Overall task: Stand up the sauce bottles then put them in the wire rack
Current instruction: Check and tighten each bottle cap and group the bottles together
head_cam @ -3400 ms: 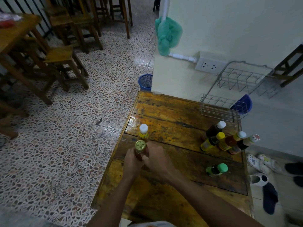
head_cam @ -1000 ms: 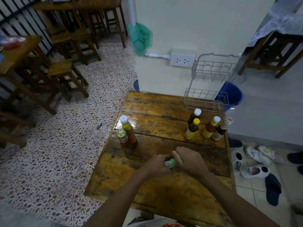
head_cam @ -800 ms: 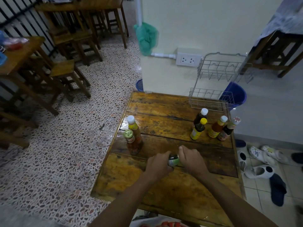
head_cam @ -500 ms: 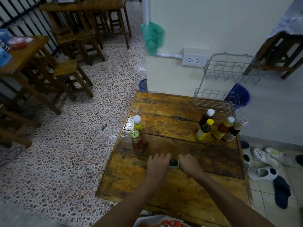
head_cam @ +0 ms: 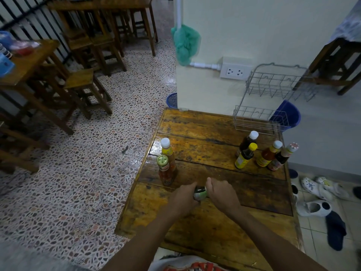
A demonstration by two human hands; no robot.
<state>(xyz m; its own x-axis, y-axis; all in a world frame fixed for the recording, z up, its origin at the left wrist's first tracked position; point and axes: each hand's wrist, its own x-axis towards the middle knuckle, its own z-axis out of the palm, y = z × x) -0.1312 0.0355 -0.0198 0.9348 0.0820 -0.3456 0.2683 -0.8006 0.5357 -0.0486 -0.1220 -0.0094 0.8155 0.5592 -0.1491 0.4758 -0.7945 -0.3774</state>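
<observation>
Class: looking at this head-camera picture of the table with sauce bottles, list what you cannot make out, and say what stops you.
- Green-capped bottle, head view: body hidden between left hand and right hand.
- Bottle labels: print too small.
- Wire rack: back merges with the wall.

Four bottles (head_cam: 261, 153) stand before wire rack (head_cam: 259, 120); table (head_cam: 205, 130) left open.
</observation>
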